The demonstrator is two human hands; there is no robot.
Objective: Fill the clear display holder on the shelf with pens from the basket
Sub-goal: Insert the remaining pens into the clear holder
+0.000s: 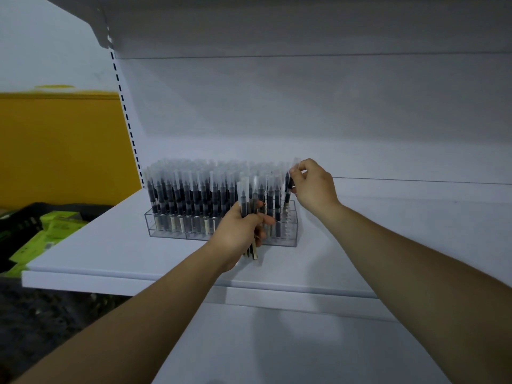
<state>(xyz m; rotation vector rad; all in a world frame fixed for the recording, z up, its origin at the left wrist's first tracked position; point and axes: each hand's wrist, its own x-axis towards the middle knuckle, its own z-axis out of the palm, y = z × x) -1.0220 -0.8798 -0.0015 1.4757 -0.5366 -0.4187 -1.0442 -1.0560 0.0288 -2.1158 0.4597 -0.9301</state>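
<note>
**A:** Your right hand [313,187] pinches one pen [287,199] between thumb and fingertips, up near its cap, at the right end of the holder [177,231]. The pen lies at nine o'clock from your palm.

**B:** Its long axis runs nearly twelve to six, upright and cap up. The empty slots [288,220] sit right under it, at six o'clock. So I judge your next move is a plain lowering, once the bottom end lines up over a hole.

**A:** Your left hand [239,231] is clenched round a bundle of pens [245,198], held upright just in front of the holder's front wall. Your right hand is the one nearer the free slots. From your left hand they lie at about two o'clock.

**B:** The holder is clear, hard-looking plastic: a long box with a holed top plate, standing on the smooth white shelf [97,253]. Most of it is packed with standing pens [191,189]. They have slim dark barrels, frosted clear caps and pale bands low down.

**A:** Those round, smooth barrels will likely slide in a loose grip, so pinch firmly. I can't tell whether your pen's bottom end has entered a hole, because the other pens hide it.

**B:** The basket [25,214], which looks dark, lies at nine o'clock beyond the shelf's left end, with green packets [55,225] beside it. Only the right end looks unfilled to me.
</note>
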